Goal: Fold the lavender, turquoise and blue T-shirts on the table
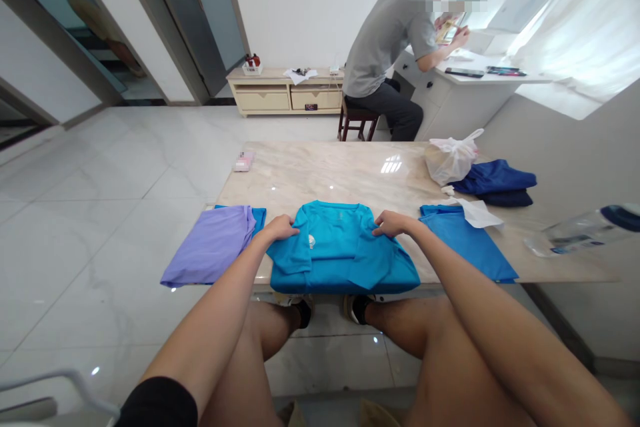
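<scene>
A turquoise T-shirt (pixel 333 250) with a small white logo on the chest lies on the table in front of me, collar pointing away and its lower part hanging at the near edge. My left hand (pixel 283 228) pinches the shirt at its left shoulder. Opposite it, my right hand (pixel 393 223) has its fingers closed on the right shoulder. Beside my left forearm is a folded lavender garment (pixel 213 245), with a blue one showing underneath. To the right of my right hand rests a folded blue garment (pixel 465 240).
The marble-patterned table (pixel 320 170) also bears a white plastic bag (pixel 453 157), dark blue clothing (pixel 497 180), a white paper (pixel 480 212), a clear bottle (pixel 575 230) and a pink item (pixel 243 161). Beyond, a person (pixel 385 40) sits on a stool by a desk (pixel 450 100).
</scene>
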### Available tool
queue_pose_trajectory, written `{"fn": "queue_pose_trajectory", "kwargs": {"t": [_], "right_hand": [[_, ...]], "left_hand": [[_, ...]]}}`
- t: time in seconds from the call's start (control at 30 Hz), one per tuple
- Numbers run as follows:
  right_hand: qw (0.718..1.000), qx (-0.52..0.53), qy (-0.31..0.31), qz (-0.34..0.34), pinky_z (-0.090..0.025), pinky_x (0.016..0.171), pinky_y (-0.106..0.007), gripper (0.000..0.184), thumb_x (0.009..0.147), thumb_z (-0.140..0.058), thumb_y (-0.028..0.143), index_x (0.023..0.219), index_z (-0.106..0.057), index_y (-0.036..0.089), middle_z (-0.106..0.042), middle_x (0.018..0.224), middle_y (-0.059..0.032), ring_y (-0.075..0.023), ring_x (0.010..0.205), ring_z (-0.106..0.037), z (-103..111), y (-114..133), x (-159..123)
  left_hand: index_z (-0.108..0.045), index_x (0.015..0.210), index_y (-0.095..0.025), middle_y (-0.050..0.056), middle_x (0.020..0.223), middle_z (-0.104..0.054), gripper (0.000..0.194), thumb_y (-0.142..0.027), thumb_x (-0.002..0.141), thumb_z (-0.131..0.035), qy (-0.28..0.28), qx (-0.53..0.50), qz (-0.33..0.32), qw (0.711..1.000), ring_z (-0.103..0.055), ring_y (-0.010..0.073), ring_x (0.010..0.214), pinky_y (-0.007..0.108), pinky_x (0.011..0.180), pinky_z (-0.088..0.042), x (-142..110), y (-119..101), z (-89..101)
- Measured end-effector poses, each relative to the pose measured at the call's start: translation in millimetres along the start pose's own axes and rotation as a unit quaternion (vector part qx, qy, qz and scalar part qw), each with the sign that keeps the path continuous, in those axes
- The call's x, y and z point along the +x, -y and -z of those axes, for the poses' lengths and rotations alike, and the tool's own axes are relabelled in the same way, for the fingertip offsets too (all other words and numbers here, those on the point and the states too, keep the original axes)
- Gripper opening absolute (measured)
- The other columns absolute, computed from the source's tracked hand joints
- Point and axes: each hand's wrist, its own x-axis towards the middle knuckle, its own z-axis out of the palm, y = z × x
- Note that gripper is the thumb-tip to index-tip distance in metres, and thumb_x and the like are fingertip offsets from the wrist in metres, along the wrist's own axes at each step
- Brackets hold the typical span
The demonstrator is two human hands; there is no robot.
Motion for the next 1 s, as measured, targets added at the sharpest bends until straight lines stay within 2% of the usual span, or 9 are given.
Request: {"fn": "queue_pose_trajectory", "kwargs": {"t": [0.1,0.2,0.3,0.37,0.53,0.67,0.73,0.87,1.0], "right_hand": [[0.997,0.063,0.001,-0.051,-0.054,0.062,-0.029,0.012,0.095,-0.072,0.024,0.086,-0.07,0.017,-0.068,0.064,-0.0026,-0.0195,0.058,-0.066,2.1,7.7,-1.1],[0.977,0.148,-0.149,-0.042,-0.06,0.073,-0.031,0.023,0.106,-0.055,0.024,0.114,-0.073,0.013,-0.08,0.088,-0.012,-0.0226,0.071,-0.077,7.3,15.8,2.5],[0.928,0.16,-0.335,0.005,-0.06,0.102,-0.036,0.046,0.108,-0.048,0.025,0.15,-0.06,0.011,-0.077,0.133,-0.0198,-0.0277,0.112,-0.079,9.8,20.6,9.4],[0.923,0.107,-0.367,0.045,-0.05,0.122,-0.041,0.065,0.105,-0.054,0.027,0.166,-0.045,0.008,-0.062,0.159,-0.0221,-0.0317,0.142,-0.065,5.2,21.7,13.8],[0.971,-0.058,-0.211,0.097,-0.03,0.137,-0.045,0.077,0.106,-0.057,0.037,0.171,-0.039,0.001,-0.034,0.178,-0.0265,-0.0368,0.169,-0.03,-24.3,20.3,21.8],[0.985,-0.121,-0.088,0.088,-0.026,0.139,-0.05,0.094,0.102,-0.065,0.062,0.174,-0.039,0.007,-0.018,0.184,-0.0228,-0.042,0.172,-0.018,-45.2,15.4,26.7],[0.984,-0.137,-0.064,0.093,-0.022,0.14,-0.051,0.101,0.098,-0.069,0.066,0.177,-0.036,0.012,-0.014,0.185,-0.0185,-0.0413,0.172,-0.015,-51.5,11.8,28.8],[0.981,-0.152,-0.06,0.104,-0.021,0.141,-0.05,0.109,0.096,-0.072,0.066,0.181,-0.026,0.016,-0.008,0.186,-0.0164,-0.0394,0.173,-0.011,-56.1,7.5,31.0],[0.975,-0.173,-0.082,0.111,-0.026,0.139,-0.049,0.093,0.103,-0.067,0.055,0.177,-0.033,0.01,-0.019,0.184,-0.0223,-0.0381,0.172,-0.018,-51.3,12.2,26.7]], "left_hand": [[-0.086,0.101,-0.021,0.006,0.11,-0.086,0.02,-0.028,0.086,-0.073,-0.007,-0.04,-0.037,0.998,-0.079,0.0291,0.109,0.028,0.088,-0.058,2.6,-4.6,-0.7],[-0.082,0.125,-0.019,0.009,0.116,-0.085,0.037,-0.029,0.099,-0.058,-0.112,-0.129,-0.056,0.984,-0.079,0.0278,0.111,0.032,0.096,-0.06,7.8,-9.0,4.9],[-0.054,0.164,-0.015,0.017,0.131,-0.079,0.062,-0.029,0.103,-0.054,-0.246,-0.233,-0.037,0.94,-0.08,0.0278,0.111,0.037,0.1,-0.062,12.6,-9.8,10.3],[-0.029,0.176,-0.01,0.025,0.156,-0.064,0.085,-0.026,0.099,-0.062,-0.275,-0.196,-0.036,0.941,-0.072,0.0317,0.133,0.043,0.114,-0.057,12.3,-8.3,8.9],[-0.024,0.176,-0.008,0.029,0.181,-0.027,0.096,-0.04,0.098,-0.069,-0.172,0.026,-0.057,0.983,-0.027,0.0426,0.17,0.055,0.135,-0.033,-0.4,-6.6,-10.0],[-0.024,0.177,-0.011,0.028,0.185,-0.016,0.1,-0.056,0.099,-0.067,-0.017,0.118,-0.062,0.991,-0.016,0.0472,0.172,0.06,0.135,-0.029,-11.3,-12.7,-19.8],[-0.026,0.177,-0.016,0.025,0.186,-0.012,0.1,-0.058,0.098,-0.068,0.019,0.149,-0.065,0.987,-0.015,0.0482,0.172,0.062,0.134,-0.029,-14.9,-16.3,-19.8],[-0.042,0.17,-0.022,0.022,0.181,-0.031,0.078,-0.046,0.1,-0.066,-0.013,0.197,-0.066,0.978,-0.034,0.0452,0.165,0.058,0.126,-0.042,-18.2,-22.3,-13.7],[-0.07,0.14,-0.024,0.015,0.147,-0.067,0.041,-0.024,0.102,-0.055,-0.073,0.217,-0.091,0.969,-0.061,0.0349,0.14,0.047,0.112,-0.053,-20.4,-26.7,-5.5]]}}
